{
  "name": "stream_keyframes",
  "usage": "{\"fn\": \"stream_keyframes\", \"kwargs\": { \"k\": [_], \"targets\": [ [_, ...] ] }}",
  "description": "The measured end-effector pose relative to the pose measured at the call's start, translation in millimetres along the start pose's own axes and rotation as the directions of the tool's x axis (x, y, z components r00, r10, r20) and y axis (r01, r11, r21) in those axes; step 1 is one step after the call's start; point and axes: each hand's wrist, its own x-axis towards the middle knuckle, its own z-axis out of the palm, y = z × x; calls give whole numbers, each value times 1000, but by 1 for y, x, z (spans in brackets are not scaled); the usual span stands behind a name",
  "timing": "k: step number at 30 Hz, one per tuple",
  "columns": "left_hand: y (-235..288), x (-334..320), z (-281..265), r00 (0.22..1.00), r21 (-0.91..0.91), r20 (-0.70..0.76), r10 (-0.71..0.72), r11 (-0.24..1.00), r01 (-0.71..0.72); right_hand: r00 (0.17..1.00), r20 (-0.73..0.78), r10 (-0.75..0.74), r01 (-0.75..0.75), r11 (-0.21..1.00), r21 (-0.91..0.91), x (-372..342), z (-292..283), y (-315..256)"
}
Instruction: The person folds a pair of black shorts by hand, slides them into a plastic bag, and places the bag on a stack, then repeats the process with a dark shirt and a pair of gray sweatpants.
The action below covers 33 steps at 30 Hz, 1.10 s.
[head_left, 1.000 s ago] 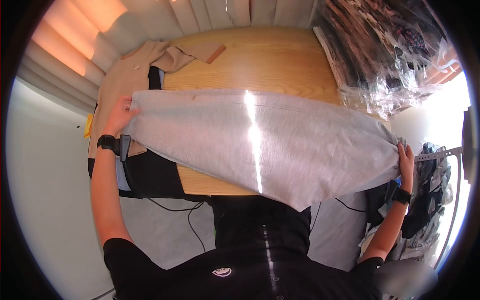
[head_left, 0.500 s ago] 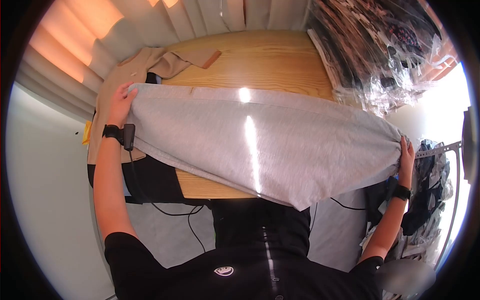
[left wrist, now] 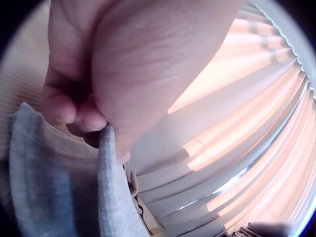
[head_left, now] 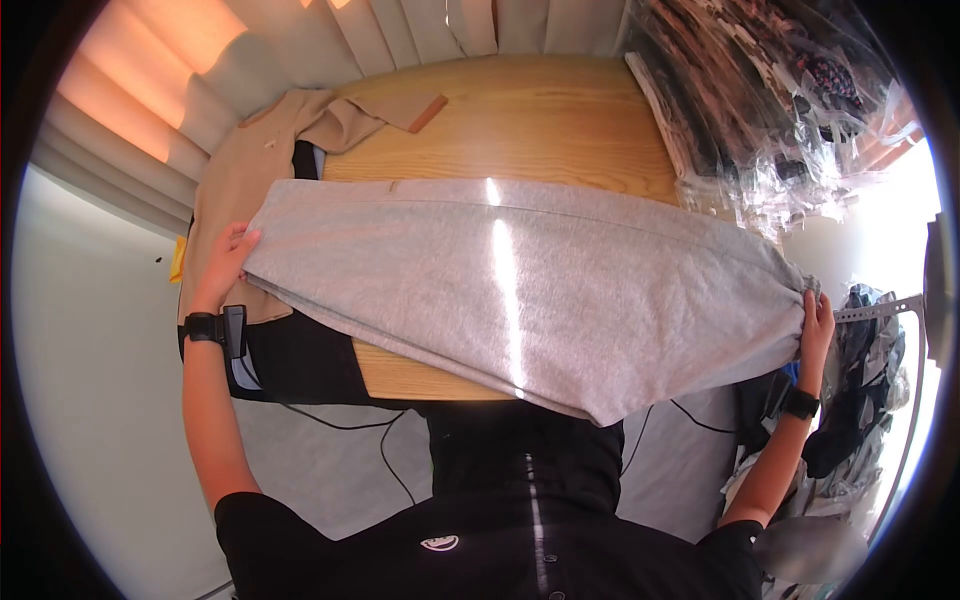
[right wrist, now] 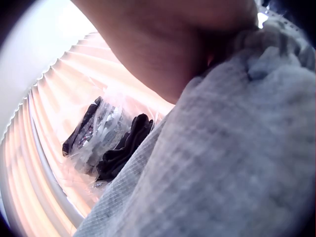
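Observation:
Grey sweatpants [head_left: 450,255], folded lengthwise, stretch between both hands across the table, with the crotch point hanging over the front edge. At the leg-hem end, my left hand [head_left: 225,265] pinches the cloth near its lower corner. In the left wrist view the fingers [left wrist: 89,116] are curled at the hem edge [left wrist: 106,168], and another layer hangs beside it. My right hand [head_left: 816,325] grips the gathered waistband [head_left: 808,288] at the other end. The right wrist view shows bunched grey cloth [right wrist: 237,138] below the hand, whose fingertips are hidden.
A beige long-sleeved top [head_left: 225,200] lies at the table's left, with dark clothing [head_left: 310,355] partly under it. Plastic-bagged garments [head_left: 760,110] are stacked at the back right. Curtains [head_left: 300,50] hang behind the wooden table [head_left: 500,110]. More bagged clothes [head_left: 855,370] stand right.
My left hand rose to the hem's far corner, then came down toward the near corner, still holding the sweatpants. The right hand keeps its place at the waistband.

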Motion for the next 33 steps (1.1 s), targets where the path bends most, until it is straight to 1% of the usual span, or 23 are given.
{"fn": "stream_keyframes", "kwargs": {
  "k": [2, 3, 4, 5, 8, 9, 10, 11, 12, 13, 14, 15, 16, 17, 18, 19, 21, 23, 24, 28, 30, 31, 33],
  "targets": [
    [-1, -5, -5, 999, -15, 33, -14, 1000, 15, 1000, 6, -1, 1, 1000, 24, 2, -2, -3],
    [-3, -7, -5, 999, -14, 32, -17, 1000, 17, 998, 51, 43, -41, 998, -36, 2, -3, -5],
    [-7, -8, -4, 997, 74, 59, -46, 996, 42, 992, 91, 84, -76, 992, -97, 5, -3, -6],
    [-10, -8, -2, 994, 162, 83, -77, 985, 63, 993, 91, 79, -70, 993, -95, 8, -2, -2],
    [-15, -8, 5, 995, 120, 48, -89, 989, 83, 999, 37, 15, -13, 997, -71, 6, 2, 6],
    [-25, -4, 6, 994, 119, 45, -95, 989, 89, 998, -64, 8, -20, 981, -194, -3, 3, -14],
    [-39, 3, 4, 999, 115, 36, -6, 993, 2, 987, -162, -12, -40, 949, -313, -15, 6, -34],
    [-47, 8, 3, 996, 111, 26, 83, 990, -86, 988, -156, -13, -37, 949, -314, -28, 9, -53],
    [-46, 10, 3, 997, 109, 23, 77, 991, -80, 960, -186, -207, 145, 943, -299, -43, 14, -75],
    [-42, 11, 3, 993, 72, 31, 117, 990, -119, 894, -219, -391, 323, 901, -288, -62, 22, -96],
    [-37, 12, 4, 987, 36, 40, 158, 987, -159, 908, -74, -411, 386, 894, -227, -88, 32, -116],
    [-30, 14, 6, 987, 35, 41, 155, 987, -157, 900, 69, -430, 435, 886, -159, -117, 46, -141],
    [-21, 18, 9, 983, -26, 66, 170, 985, -169, 817, 296, -494, 538, 838, -87, -146, 61, -179],
    [-12, 23, 13, 978, -88, 94, 188, 980, -180, 717, 469, -515, 548, 833, 77, -172, 78, -202],
    [-6, 30, 17, 976, -89, 103, 193, 979, -184, 610, 572, -547, 566, 807, 168, -193, 97, -222],
    [0, 37, 20, 967, -35, 106, 231, 973, -228, 529, 592, -608, 591, 764, 258, -207, 113, -234],
    [13, 45, 25, 957, 17, 110, 269, 962, -272, 527, 587, -615, 583, 764, 276, -231, 140, -232],
    [23, 46, 28, 969, 8, 154, 193, 981, -196, 550, 536, -640, 690, 710, 139, -240, 152, -226],
    [20, 46, 29, 970, 6, 156, 188, 981, -191, 576, 506, -642, 656, 733, 183, -238, 154, -224],
    [18, 49, 31, 971, -20, 131, 198, 980, -198, 556, 517, -650, 625, 738, 256, -234, 150, -219],
    [15, 49, 32, 975, -9, 118, 187, 982, -188, 491, 495, -717, 672, 673, 308, -236, 145, -217],
    [13, 49, 32, 972, 17, 105, 208, 977, -211, 486, 499, -718, 674, 671, 308, -236, 145, -216],
    [5, 54, 33, 971, 43, 91, 223, 973, -227, 394, 478, -785, 785, 559, 269, -238, 149, -213]
  ]
}}
